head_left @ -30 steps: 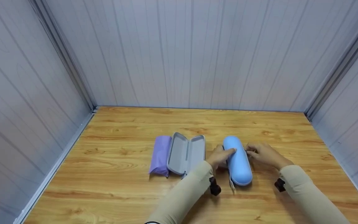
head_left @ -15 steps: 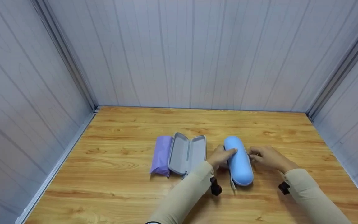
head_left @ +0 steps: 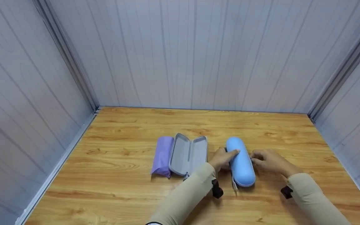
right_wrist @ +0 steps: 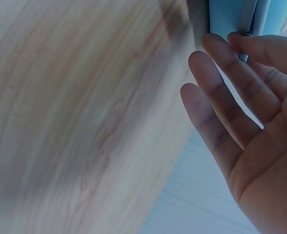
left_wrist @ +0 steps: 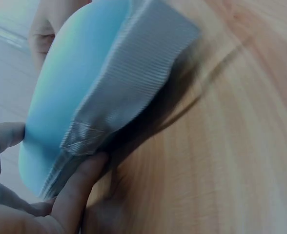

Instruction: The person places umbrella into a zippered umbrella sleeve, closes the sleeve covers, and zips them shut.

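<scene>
A rounded light-blue zip case [head_left: 242, 168] lies on the table, long side pointing away from me. My left hand [head_left: 222, 158] grips it from the left, thumb on top and other fingers low along the side. In the left wrist view, a grey ribbed fabric band [left_wrist: 133, 63] runs along that side of the case. On the case's right edge, my right hand [head_left: 270, 161] pinches the small zipper pull [right_wrist: 243, 56] between thumb and index finger. Its other fingers are spread apart, as the right wrist view shows. Fingers partly hide the pull.
Left of the blue case lies an unfolded grey case [head_left: 188, 154], its two lined halves facing up. Against it rests a purple pouch [head_left: 162, 156]. Pale panel walls [head_left: 180, 56] stand around the wooden table [head_left: 120, 187] at the back and sides.
My right hand has slid a short way along the case's right edge, toward me. The left hand keeps its grip, and the case stays nearly in place.
</scene>
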Demonstrator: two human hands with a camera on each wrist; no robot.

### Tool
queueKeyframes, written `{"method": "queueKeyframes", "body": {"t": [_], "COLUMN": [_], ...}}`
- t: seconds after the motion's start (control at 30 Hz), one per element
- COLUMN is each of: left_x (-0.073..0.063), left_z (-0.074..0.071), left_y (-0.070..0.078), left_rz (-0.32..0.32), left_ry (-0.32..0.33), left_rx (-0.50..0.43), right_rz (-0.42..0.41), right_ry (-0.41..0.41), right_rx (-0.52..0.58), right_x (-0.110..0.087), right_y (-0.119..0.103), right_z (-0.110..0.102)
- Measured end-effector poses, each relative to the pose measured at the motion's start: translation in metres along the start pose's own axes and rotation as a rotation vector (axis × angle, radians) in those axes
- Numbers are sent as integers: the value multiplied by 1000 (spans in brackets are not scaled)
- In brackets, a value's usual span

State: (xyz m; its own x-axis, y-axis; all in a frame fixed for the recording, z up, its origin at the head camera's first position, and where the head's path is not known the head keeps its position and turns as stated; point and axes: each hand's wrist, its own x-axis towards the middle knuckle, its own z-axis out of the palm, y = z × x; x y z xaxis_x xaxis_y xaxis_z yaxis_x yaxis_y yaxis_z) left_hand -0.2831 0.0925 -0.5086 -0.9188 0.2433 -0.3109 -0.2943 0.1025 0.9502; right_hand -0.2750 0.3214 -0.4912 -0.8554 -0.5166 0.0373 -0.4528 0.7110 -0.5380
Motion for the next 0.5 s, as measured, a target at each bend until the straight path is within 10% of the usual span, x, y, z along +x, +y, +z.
{"method": "queueKeyframes", "body": {"t": [0.5], "left_x": [-2], "left_z": [1], "left_y": [2], "left_rz": [21], "left_ry": [-65], "left_rx": [-6], "right_rz": [34], "right_ry": [3], "right_rx": [35], "right_x": [-3], "right_y": [2], "right_z": [2]}}
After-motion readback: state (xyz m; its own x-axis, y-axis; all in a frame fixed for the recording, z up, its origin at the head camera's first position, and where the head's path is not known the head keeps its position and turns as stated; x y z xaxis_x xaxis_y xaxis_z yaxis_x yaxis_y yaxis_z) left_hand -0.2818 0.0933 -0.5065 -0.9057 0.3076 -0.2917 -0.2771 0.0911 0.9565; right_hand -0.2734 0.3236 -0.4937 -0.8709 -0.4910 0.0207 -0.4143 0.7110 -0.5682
